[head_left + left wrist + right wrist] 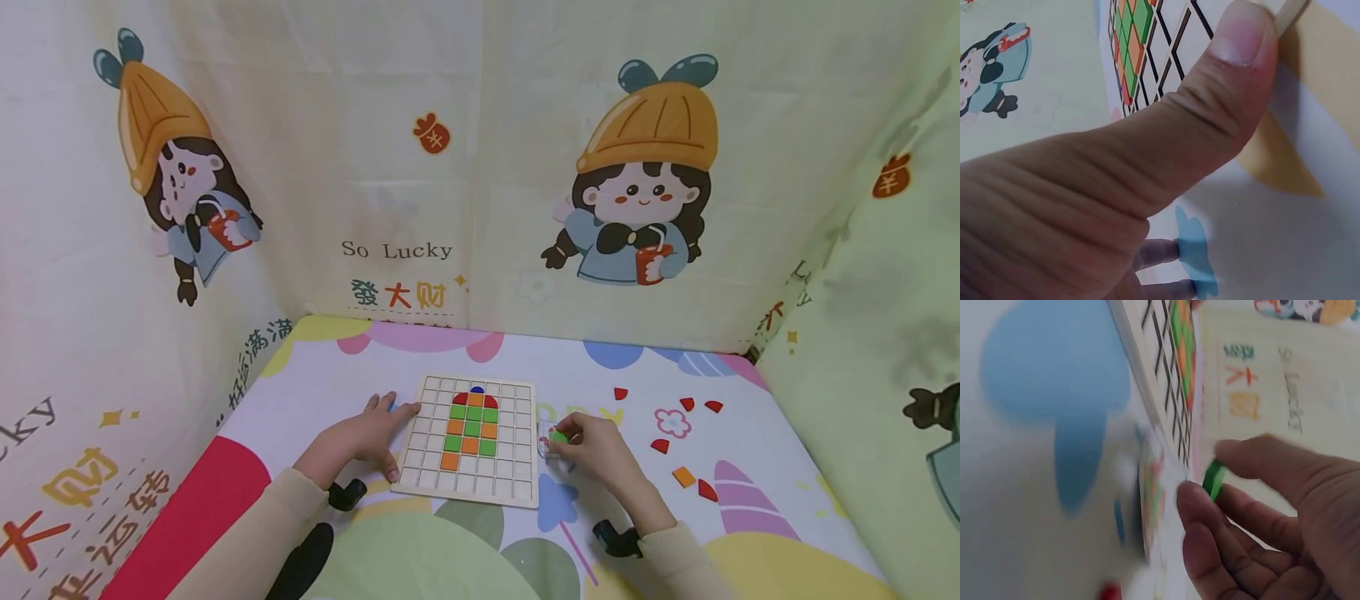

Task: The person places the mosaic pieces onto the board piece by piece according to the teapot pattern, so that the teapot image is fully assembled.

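Observation:
A wooden grid board (510, 467) lies flat on the table, with green, orange, red and blue tiles (472, 423) set in its middle cells. Along its left edge my left hand (363, 442) is spread, and the thumb (1241, 37) touches the near left corner in the left wrist view. My right hand (600, 450) is just past the board's right side, pinching a green tile (1213, 479) between thumb and fingers. Beneath that hand is a small card (545, 440) with a coloured picture, partly hidden by the fingers and blurred in the right wrist view.
Several loose red quarter-round tiles (660, 447) and an orange square tile (684, 477) lie to the right of my right hand. The table wears a printed cloth (420, 550). Printed curtains (495, 192) stand behind and at both sides.

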{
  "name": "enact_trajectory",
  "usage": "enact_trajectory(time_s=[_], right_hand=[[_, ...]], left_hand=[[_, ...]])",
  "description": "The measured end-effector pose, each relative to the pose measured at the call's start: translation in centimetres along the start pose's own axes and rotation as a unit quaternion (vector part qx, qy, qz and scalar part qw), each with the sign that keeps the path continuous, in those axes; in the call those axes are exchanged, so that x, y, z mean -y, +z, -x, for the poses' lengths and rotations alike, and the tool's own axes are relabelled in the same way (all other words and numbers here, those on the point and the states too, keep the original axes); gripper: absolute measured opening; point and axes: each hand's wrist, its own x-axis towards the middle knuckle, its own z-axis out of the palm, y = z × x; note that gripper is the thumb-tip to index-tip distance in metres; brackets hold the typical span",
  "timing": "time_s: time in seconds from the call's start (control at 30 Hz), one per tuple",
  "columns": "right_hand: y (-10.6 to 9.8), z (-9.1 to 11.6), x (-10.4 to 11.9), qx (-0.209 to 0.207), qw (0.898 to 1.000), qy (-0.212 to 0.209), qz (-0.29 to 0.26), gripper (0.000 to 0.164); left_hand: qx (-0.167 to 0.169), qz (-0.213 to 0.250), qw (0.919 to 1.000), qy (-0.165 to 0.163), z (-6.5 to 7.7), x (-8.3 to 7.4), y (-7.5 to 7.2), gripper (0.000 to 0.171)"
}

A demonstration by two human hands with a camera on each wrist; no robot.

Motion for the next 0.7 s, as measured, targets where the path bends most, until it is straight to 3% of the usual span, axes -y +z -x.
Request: enact_trajectory(time_s=[0.2, 0.5, 0.7], right_hand=[[2.9, -0.3, 2.2, 0.009, 0.999, -0.033, -0.01, 0.018], [5.9, -0.3, 5.3, 0.062, 0.992, -0.112, -0.019, 0.023], [7.9, 0.0, 7.1, 0.063, 0.99, -0.124, -0.004, 0.022]], left_hand=[[0.001, 0.005, 1.0, 0.003, -0.3, 0.2, 0.1, 0.122], [0.001, 0.011, 0.9999, 0.005, -0.2, 0.1, -0.2, 0.123], [0.004, 0.012, 0.9999, 0.009, -0.1, 0.2, -0.2, 0.124]])
